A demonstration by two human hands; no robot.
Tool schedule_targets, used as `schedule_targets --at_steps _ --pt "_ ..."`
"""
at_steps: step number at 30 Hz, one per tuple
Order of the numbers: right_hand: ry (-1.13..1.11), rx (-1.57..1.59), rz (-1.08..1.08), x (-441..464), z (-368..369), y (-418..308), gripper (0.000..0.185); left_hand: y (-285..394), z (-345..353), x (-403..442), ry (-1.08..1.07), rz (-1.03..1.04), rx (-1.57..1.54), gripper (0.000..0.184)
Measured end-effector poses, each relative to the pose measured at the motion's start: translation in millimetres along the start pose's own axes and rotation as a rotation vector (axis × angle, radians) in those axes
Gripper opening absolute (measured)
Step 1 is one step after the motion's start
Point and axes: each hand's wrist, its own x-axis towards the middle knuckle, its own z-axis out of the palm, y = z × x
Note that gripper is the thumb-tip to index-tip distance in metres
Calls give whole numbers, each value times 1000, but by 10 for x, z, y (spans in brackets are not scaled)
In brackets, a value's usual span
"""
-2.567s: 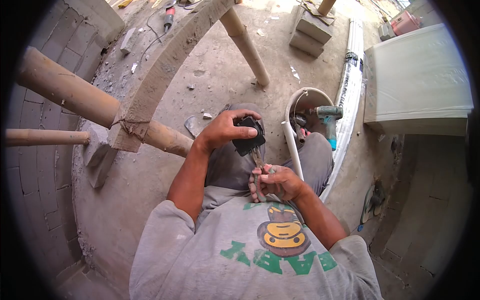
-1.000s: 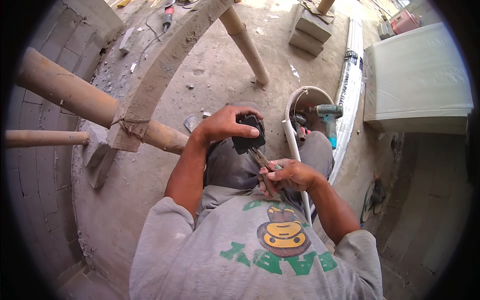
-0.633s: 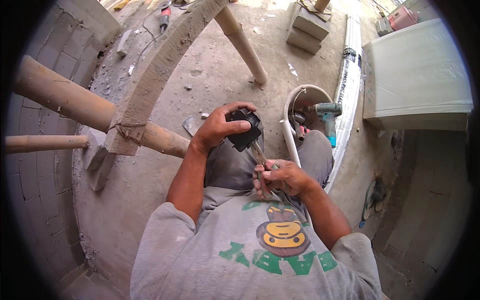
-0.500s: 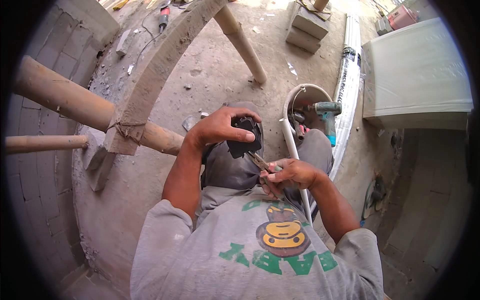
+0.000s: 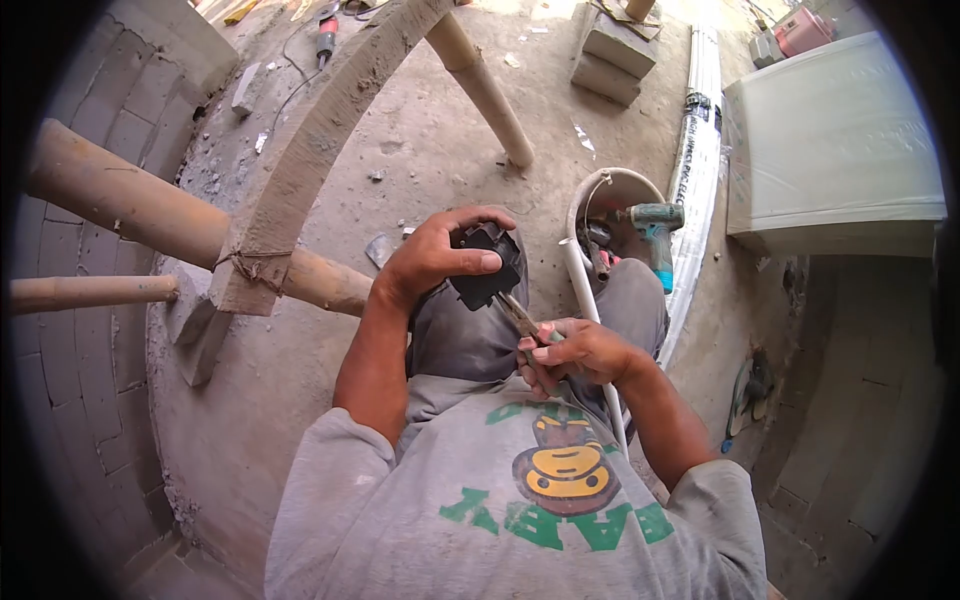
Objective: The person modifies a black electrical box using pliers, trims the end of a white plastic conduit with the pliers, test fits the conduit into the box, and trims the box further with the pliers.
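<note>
The grip of the left hand is closed on a black, squarish plastic box above the grey-trousered left leg; the right hand grips metal pliers with red-and-green handles, tips at the box's lower edge. Judged step: pliers applied to that edge, next move calling for steady support and controlled pressure

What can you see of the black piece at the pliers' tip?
The black piece is boxy, dark and plastic-looking, with an uneven, notched outline; finer detail is too dark to read. It is held tilted over the grey trouser leg. The left hand grips it, thumb across its face, while the pliers in the right hand meet its lower edge.
</note>
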Motion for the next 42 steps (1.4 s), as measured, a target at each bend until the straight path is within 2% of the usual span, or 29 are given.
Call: schedule_targets --at_steps 3,6,9,13,15,18,19,22,25,29,31,33,34,36,39,42 --pt "-66 -58 94 -15 -111 -40 25 72 -7 56 -109 -43 219 59" --pt "90 60 -12 -2 70 -9 24 -20 41 54 49 3 3 58" --pt "42 202 -96 83 143 103 24 -183 95 34 131 97 -120 55" --pt "-61 155 -106 122 54 180 22 -151 116 -34 143 138 -187 51" --pt "-34 46 -45 4 62 18 22 -34 44 -54 27 76 -84 49" --pt "-153 -164 123 -36 -94 -114 21 97 -9 40 -121 -23 135 53" --pt "-103 -111 110 -72 -63 -137 20 112 -7 65 -157 -51 216 55" --pt "85 34 -31 -8 110 -31 20 39 26 47 42 24 -21 46" --pt "36 205 -114 80 188 131 22 -110 90 12 113 103 -143 47" --pt "-22 66 -92 95 64 153 20 2 87 -56 130 144 -107 58" --pt "-17 -126 -65 -9 87 -7 20 164 12 -47 -10 60 85 58" --pt "15 -281 56 -90 132 -227 20 312 -10 16 -132 -10 314 57" --pt "33 -354 116 -113 144 -275 20 270 -26 11 -134 -13 247 55" --pt "48 -142 42 -59 85 -113 21 107 -79 54 -152 -22 120 50" --pt "76 31 -70 20 128 59 22 -112 40 -14 95 102 -171 51" --pt "77 76 -103 75 180 121 22 -178 72 -55 165 139 -147 53"
